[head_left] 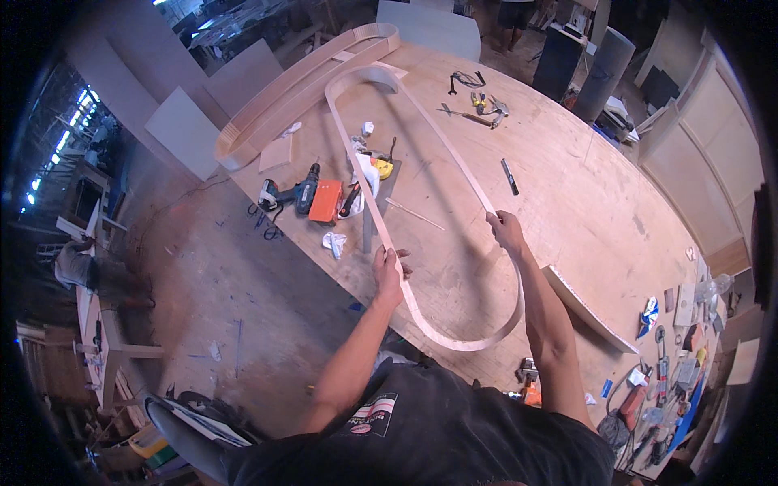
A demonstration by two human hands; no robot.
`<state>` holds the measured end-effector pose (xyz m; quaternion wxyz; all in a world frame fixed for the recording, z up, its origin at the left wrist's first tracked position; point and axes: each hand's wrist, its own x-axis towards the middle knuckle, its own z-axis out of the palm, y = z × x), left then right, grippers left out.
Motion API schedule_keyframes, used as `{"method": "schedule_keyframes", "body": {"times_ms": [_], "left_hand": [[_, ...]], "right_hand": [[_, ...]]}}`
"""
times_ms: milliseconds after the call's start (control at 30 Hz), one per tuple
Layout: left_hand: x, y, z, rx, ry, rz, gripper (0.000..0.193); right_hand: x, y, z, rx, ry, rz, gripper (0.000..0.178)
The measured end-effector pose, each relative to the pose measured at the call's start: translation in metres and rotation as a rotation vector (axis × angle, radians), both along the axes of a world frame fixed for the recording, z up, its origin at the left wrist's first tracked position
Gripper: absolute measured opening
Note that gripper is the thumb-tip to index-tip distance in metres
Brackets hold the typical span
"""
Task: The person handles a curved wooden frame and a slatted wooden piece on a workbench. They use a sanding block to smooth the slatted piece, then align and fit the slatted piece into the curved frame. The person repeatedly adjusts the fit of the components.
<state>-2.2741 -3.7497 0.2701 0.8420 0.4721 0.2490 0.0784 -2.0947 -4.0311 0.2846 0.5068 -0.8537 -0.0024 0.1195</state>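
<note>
A long oval wooden band frame (465, 345) with rounded ends is held over the workbench (583, 202), its shadow falling on the wood. My left hand (390, 274) is closed round the left long side, near the end closest to me. Farther up on the opposite side, my right hand (506, 231) grips the band's edge. The frame's far end reaches toward a second, deeper oval wooden frame (267, 121) lying at the bench's far left. Whether the held band touches the bench cannot be told.
Left on the bench are a cordless drill (306, 193), an orange box (326, 200) and a yellow tape measure (382, 168). Pliers (479, 103) and a hammer (499, 112) lie farther back. A curved strip (592, 309) sits right of my forearm. Another person (77, 263) is at far left.
</note>
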Motion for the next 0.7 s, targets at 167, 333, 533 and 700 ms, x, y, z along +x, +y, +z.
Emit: {"method": "schedule_keyframes", "body": {"times_ms": [167,333,533,700], "left_hand": [[-0.011,-0.002,0.014,0.038,0.000,0.072,0.024],[-0.019,0.000,0.017,0.010,-0.032,0.073,0.024],[-0.025,0.009,0.007,-0.040,-0.030,0.028,0.026],[0.007,0.043,0.002,-0.273,0.016,-0.010,0.034]], "right_hand": [[-0.005,0.001,-0.002,-0.021,-0.118,0.020,0.038],[-0.017,0.003,0.012,-0.062,-0.123,0.009,0.039],[-0.029,0.012,0.040,-0.094,0.058,-0.009,0.037],[-0.039,0.015,0.059,0.039,0.230,0.010,0.036]]}}
